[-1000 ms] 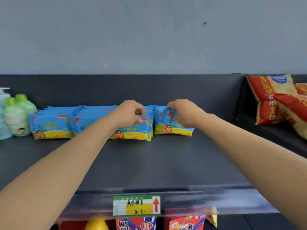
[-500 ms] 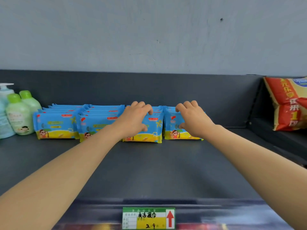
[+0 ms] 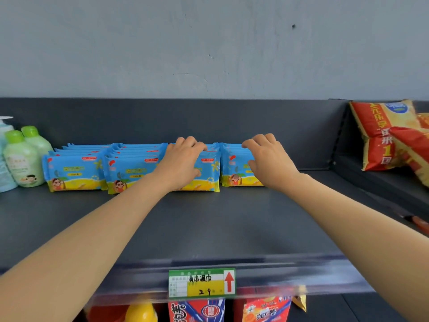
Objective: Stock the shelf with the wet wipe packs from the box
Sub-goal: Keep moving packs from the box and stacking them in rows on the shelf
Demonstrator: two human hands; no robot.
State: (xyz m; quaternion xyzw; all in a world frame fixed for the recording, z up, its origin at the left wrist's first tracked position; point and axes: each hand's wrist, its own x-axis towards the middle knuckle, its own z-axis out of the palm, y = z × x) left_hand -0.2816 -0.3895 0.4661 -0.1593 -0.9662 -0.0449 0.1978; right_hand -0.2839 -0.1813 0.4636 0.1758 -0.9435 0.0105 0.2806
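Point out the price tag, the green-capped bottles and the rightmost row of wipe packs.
price tag [image 3: 201,284]: head view, its middle.
green-capped bottles [image 3: 22,162]: head view, front bottle's body.
rightmost wipe row [image 3: 236,175]: head view, front pack's face.

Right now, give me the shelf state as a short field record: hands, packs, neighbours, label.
left hand: resting on third stack of wet wipe packs, fingers over its top
right hand: on fourth stack, fingers over its top
stacks: four rows side by side, standing upright, near the back of the shelf
left neighbour: green-capped bottles
right neighbour: red snack bags
price label: on front rail, red arrow up
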